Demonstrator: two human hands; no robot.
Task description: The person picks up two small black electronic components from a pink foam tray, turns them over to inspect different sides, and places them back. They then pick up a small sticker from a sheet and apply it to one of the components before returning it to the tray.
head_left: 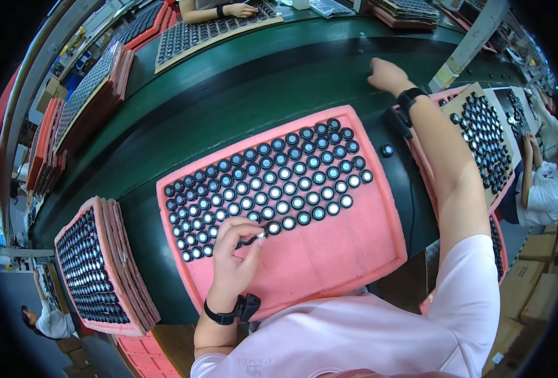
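A pink foam tray (310,271) lies before me, its upper part filled with rows of small round black parts (282,206) with pale centres. My left hand (236,255) is over the lowest row, thumb and fingers pinched around a round black part (248,240). Something small and white shows at the thumb tip; I cannot tell whether it belongs to the part. My right arm reaches far out to the right, over the green conveyor belt (228,107). Its hand (389,77) is closed with curled fingers, and whatever may be inside is hidden.
One loose black part (387,150) sits right of the tray. Stacked pink trays (124,264) of parts stand at left. Another loaded tray (480,138) lies at right, near a metal post (471,47). Across the belt, a co-worker's hand (240,11) rests over another filled tray (209,38).
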